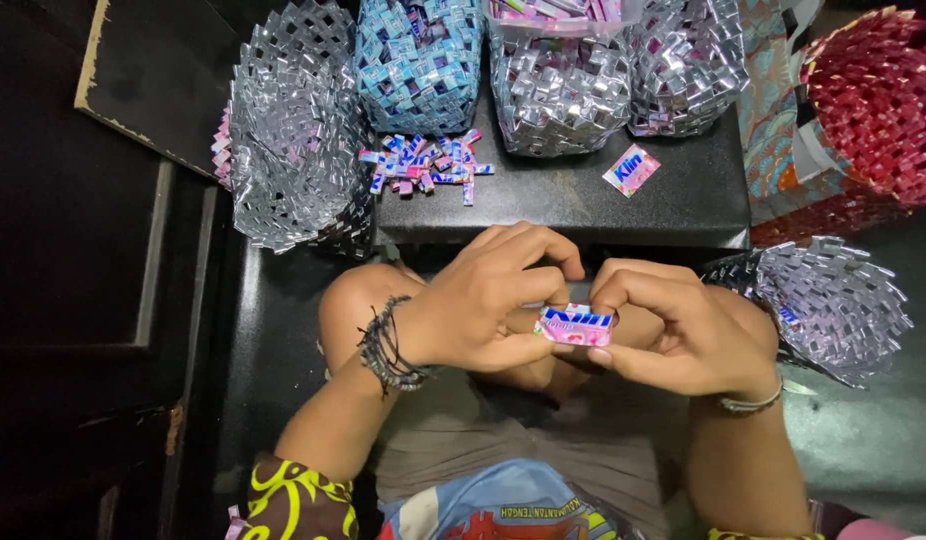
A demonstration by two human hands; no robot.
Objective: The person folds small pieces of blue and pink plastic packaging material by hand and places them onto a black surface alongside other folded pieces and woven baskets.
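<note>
Your left hand and right hand pinch a small pink-and-blue wrapper between them, fingertips clamped on its two ends: a fold appears under way, so the next crease calls for aligned edges. Beyond your fingers lie folded strips; farther, woven baskets.

Two loose wrappers and one pile noted.
Pink-and-blue folded wrapper pinched between both hands; flat pink sachet on tabletop; folded wrapper strips heaped left.
</note>
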